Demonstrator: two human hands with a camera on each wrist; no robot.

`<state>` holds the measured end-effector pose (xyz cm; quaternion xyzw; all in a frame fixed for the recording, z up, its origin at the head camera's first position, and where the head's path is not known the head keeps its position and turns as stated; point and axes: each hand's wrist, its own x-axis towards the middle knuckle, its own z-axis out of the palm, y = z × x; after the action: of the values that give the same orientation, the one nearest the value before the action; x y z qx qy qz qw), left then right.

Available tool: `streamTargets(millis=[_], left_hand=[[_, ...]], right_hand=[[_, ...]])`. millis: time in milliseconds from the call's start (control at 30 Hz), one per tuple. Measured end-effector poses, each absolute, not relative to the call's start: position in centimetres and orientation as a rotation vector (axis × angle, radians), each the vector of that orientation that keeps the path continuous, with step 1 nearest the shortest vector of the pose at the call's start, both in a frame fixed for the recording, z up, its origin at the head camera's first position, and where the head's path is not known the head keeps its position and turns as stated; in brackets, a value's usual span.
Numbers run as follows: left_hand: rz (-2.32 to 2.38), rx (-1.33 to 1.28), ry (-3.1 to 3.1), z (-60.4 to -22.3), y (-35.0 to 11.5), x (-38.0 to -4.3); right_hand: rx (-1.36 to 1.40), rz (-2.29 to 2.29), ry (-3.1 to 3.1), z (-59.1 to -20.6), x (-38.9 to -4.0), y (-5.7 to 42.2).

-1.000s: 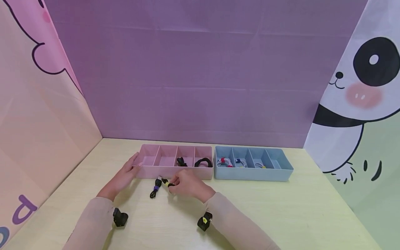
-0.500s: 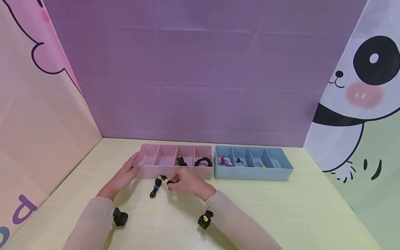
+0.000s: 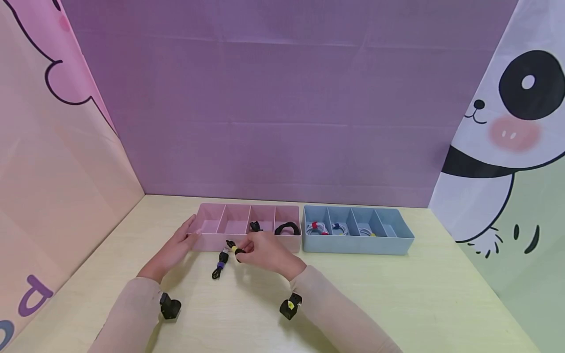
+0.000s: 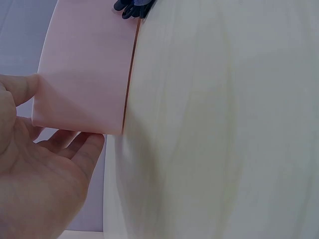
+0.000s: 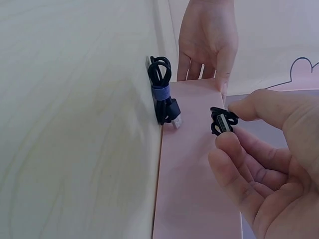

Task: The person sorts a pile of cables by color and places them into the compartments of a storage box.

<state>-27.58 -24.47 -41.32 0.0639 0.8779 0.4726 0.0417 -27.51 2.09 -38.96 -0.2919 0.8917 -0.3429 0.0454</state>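
Note:
My left hand [image 3: 173,249] rests at the left end of the pink divided box [image 3: 220,242], its thumb by the front rim and its fingers against the end wall. My right hand [image 3: 270,254] pinches a coiled black USB cable [image 5: 223,122] between thumb and fingers, in front of the box. A yellow tie shows on this cable in the head view, and its USB plug faces the right wrist camera. A second black USB cable [image 5: 160,89] with a purple tie lies on the table by the box's front.
Black cables [image 3: 287,228] sit in the two right compartments of the pink box. Beside it stands a blue divided box [image 3: 357,246] with white cables [image 3: 316,228] in three compartments. A purple backdrop [image 3: 282,122] rises behind the table [image 3: 397,304].
My right hand has lifted the yellow-tied cable slightly up toward the pink box's front wall. The left hand and both boxes stay in place.

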Motion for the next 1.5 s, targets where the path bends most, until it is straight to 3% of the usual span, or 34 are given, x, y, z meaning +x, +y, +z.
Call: streamTargets(millis=[1500], left_hand=[[1.468,0.199,2.683,-41.5,-24.6,-27.7]], right_hand=[[-0.903,-1.004,2.843,-36.5,-30.1,0.9]])
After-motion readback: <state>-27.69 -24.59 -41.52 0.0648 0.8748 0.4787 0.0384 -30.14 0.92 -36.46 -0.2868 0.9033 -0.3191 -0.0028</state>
